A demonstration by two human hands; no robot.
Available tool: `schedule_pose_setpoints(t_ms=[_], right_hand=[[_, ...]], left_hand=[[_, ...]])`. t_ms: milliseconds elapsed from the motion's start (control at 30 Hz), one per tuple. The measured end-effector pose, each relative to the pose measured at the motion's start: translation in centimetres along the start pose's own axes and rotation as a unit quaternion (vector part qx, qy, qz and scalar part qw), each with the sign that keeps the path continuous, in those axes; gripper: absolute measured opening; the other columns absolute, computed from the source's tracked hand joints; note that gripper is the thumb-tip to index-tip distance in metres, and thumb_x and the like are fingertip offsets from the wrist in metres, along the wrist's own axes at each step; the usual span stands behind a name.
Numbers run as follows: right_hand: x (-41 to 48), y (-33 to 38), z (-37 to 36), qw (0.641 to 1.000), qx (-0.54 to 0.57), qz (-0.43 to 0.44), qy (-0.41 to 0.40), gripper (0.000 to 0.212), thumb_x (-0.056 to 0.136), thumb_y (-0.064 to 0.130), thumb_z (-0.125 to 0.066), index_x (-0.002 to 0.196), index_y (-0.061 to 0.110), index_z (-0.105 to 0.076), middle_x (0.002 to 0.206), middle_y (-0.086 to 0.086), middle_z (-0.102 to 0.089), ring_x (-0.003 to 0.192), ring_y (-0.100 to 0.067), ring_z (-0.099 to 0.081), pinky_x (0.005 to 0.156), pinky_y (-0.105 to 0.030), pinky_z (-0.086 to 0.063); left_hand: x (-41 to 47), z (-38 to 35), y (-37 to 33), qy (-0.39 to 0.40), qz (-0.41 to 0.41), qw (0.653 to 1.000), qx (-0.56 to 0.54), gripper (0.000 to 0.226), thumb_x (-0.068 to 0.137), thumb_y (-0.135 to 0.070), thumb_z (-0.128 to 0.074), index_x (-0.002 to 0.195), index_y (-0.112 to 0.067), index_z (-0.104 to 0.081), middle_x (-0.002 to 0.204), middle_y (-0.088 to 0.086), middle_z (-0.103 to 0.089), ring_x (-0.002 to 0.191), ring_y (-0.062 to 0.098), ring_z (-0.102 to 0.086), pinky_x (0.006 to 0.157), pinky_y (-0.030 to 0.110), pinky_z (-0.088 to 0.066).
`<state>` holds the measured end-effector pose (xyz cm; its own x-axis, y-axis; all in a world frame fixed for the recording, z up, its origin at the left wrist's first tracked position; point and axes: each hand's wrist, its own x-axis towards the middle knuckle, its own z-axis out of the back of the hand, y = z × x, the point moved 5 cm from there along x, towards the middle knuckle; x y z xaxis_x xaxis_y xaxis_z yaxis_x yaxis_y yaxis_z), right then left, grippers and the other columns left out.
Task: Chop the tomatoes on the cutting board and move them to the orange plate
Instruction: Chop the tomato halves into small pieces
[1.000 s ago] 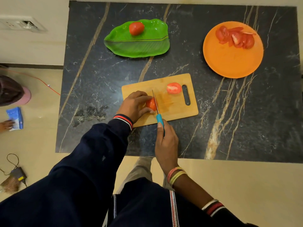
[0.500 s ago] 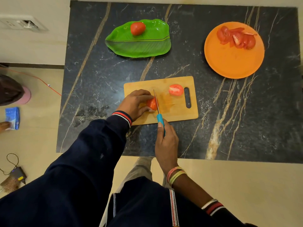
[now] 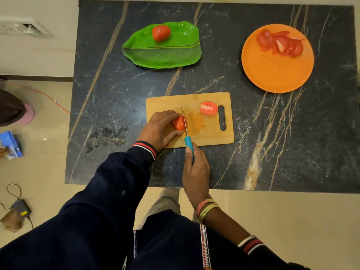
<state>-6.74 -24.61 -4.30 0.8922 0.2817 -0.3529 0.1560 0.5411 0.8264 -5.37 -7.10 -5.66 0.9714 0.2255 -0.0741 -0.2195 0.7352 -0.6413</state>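
Observation:
A wooden cutting board lies on the black marble table. My left hand presses a tomato half down on the board's left part. My right hand grips the blue handle of a knife, whose blade rests against the right side of that half. A second tomato half lies cut side up near the board's handle slot. The orange plate at the far right holds several tomato slices.
A green leaf-shaped plate at the far centre carries a whole tomato. The table's near edge runs just behind my right wrist. On the floor to the left lie a blue packet, a cable and a charger.
Both hands and the knife have kept their places on the tomato half; the view has only shifted slightly.

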Motion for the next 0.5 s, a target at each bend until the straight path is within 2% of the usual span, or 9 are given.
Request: schedule_pose_setpoints(t_ms=[133, 267, 400, 500], right_hand=[[0.14, -0.15, 0.1, 1.0, -0.001, 0.004, 0.0, 0.042, 0.106, 0.029, -0.043, 0.143, 0.011, -0.049, 0.124, 0.011, -0.053, 0.111, 0.02, -0.045, 0.091, 0.002, -0.032], [0.34, -0.22, -0.02, 1.0, -0.007, 0.004, 0.001, 0.042, 0.106, 0.03, -0.042, 0.143, 0.012, -0.05, 0.128, 0.006, -0.057, 0.111, 0.015, -0.047, 0.092, 0.001, -0.034], [0.32, -0.31, 0.09, 1.0, -0.012, 0.008, 0.004, 0.043, 0.106, 0.03, -0.042, 0.143, 0.011, -0.05, 0.126, 0.007, -0.056, 0.111, 0.021, -0.044, 0.09, 0.002, -0.033], [0.22, -0.48, 0.3, 1.0, -0.017, 0.009, -0.002, 0.044, 0.105, 0.032, -0.042, 0.142, 0.011, -0.051, 0.126, 0.001, -0.059, 0.107, 0.013, -0.048, 0.089, 0.001, -0.034]], left_hand=[[-0.21, -0.24, 0.17, -0.016, -0.001, 1.0, -0.002, 0.056, 0.087, -0.05, -0.059, 0.131, -0.015, -0.056, 0.127, 0.007, -0.057, 0.116, 0.023, -0.05, 0.101, 0.036, -0.042], [-0.07, -0.21, 0.52, -0.015, 0.005, 1.0, -0.011, 0.058, 0.086, -0.053, -0.058, 0.13, -0.016, -0.057, 0.127, 0.005, -0.057, 0.117, 0.021, -0.05, 0.102, 0.035, -0.041], [0.27, -0.16, 0.72, -0.014, -0.002, 1.0, -0.011, 0.057, 0.085, -0.053, -0.059, 0.127, -0.015, -0.06, 0.124, 0.006, -0.06, 0.115, 0.021, -0.052, 0.101, 0.035, -0.042], [0.22, -0.06, 0.81, -0.034, -0.003, 0.999, -0.023, 0.052, 0.083, -0.048, -0.063, 0.121, -0.013, -0.064, 0.12, 0.006, -0.063, 0.112, 0.021, -0.054, 0.099, 0.032, -0.043]])
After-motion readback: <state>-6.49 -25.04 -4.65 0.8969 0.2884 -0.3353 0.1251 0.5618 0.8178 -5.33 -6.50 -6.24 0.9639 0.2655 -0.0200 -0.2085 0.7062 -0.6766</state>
